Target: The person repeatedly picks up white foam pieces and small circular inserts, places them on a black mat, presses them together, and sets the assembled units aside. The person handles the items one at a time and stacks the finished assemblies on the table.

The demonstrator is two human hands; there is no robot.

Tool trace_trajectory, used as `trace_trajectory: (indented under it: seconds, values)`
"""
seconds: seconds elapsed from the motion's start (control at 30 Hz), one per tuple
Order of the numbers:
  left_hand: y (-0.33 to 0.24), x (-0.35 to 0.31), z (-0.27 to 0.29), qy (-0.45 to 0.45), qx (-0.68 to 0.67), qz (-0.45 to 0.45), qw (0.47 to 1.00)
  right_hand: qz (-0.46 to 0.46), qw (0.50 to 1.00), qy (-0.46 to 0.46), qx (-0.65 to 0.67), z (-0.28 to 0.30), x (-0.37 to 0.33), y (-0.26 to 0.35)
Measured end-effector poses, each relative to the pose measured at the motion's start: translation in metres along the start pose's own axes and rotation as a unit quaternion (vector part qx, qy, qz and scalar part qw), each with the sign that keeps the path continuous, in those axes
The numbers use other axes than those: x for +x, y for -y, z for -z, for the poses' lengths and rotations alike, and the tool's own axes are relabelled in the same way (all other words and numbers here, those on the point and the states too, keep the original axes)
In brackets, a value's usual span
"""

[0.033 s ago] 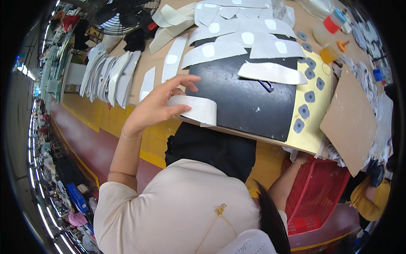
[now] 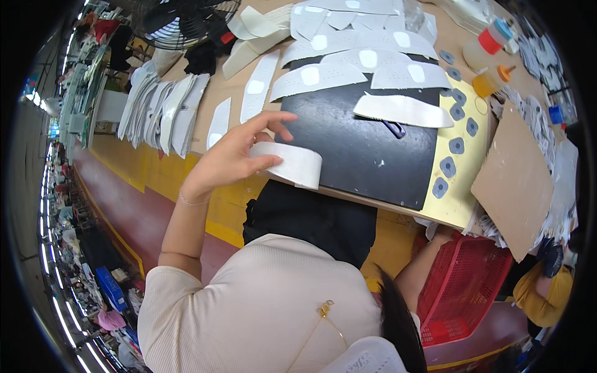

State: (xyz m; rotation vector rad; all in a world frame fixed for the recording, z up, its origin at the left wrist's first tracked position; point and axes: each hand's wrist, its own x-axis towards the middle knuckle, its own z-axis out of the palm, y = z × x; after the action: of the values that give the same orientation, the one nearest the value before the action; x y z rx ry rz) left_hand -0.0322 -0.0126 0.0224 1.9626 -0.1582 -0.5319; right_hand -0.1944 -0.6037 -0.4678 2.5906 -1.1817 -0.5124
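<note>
My left hand [image 2: 249,146] is at the near left edge of the black work mat [image 2: 360,155]. Its thumb presses on a curved white strip of material [image 2: 295,165], which bends over at its right end; the index finger stretches out above it. My right hand [image 2: 443,235] is low at the table's near right edge, beside a red plastic basket [image 2: 463,286]; its fingers are mostly hidden, and a bit of white material shows next to it. Farther back on the mat lie a cream-white cut piece [image 2: 403,110] and a dark-handled tool [image 2: 393,128] partly under it.
Perforated white pieces with glossy patches [image 2: 320,78] overlap at the mat's far side. Grey pads [image 2: 456,145] dot a yellow sheet [image 2: 457,205] on the right. Beyond stand two bottles [image 2: 488,46]. A brown board [image 2: 515,180], stacked pieces [image 2: 161,112] and a fan [image 2: 180,22] surround the work area.
</note>
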Motion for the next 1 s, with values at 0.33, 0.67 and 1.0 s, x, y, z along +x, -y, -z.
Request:
trace_trajectory:
  seconds: [0.33, 0.67, 1.0]
  values:
    - [-0.012, -0.012, -0.001, 0.111, 0.047, -0.216, 0.969, 0.174, 0.757, 0.386, 0.498, 0.265, -0.187, 0.007]
    - [0.001, 0.004, -0.019, 0.057, -0.016, -0.321, 0.945, 0.500, 0.557, 0.363, 0.555, 0.454, -0.252, 0.117]
    - [0.022, 0.101, 0.085, -0.204, 0.083, -0.182, 0.958, 0.444, 0.731, 0.222, 0.468, 0.458, -0.259, 0.155]
